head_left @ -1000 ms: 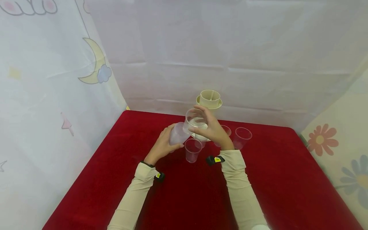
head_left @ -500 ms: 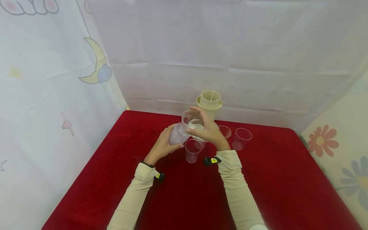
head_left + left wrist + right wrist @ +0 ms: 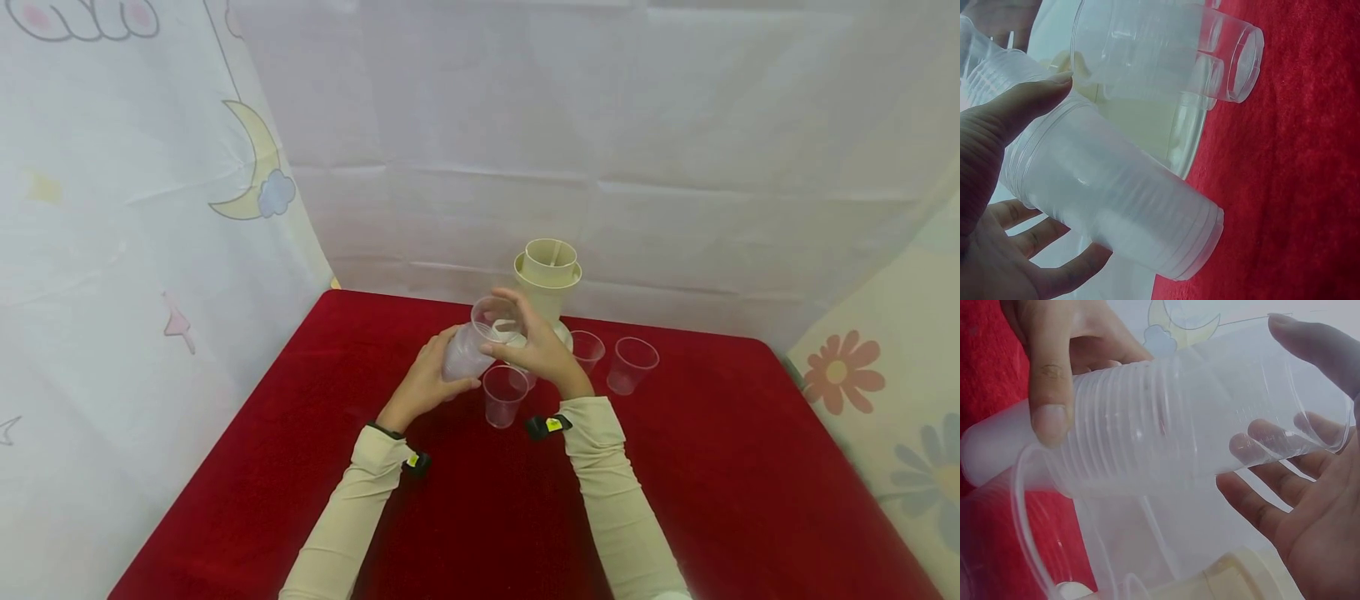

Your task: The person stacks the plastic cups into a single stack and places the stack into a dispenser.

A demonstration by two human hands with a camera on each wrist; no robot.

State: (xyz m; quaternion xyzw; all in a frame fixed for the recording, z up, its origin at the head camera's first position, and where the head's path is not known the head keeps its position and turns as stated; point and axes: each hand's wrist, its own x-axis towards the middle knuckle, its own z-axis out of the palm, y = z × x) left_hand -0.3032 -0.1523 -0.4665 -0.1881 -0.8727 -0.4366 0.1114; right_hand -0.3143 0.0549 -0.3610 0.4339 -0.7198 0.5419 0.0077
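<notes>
Grips cup stack (image 3: 1129,187) in curled left hand (image 3: 430,377), end cup (image 3: 1241,394) in curled right hand (image 3: 549,348) near tabletop's far edge (image 3: 390,307), risking tilt-induced jamming.

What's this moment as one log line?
left hand: grips cup stack | right hand: holds end cup | front cup: upright on red table

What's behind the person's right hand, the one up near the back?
Behind the bare right hand, a tall, cream, plastic-looking stand with a stepped cylindrical top shows. The hand covers part of its lower body; I can't see what's there.
</notes>
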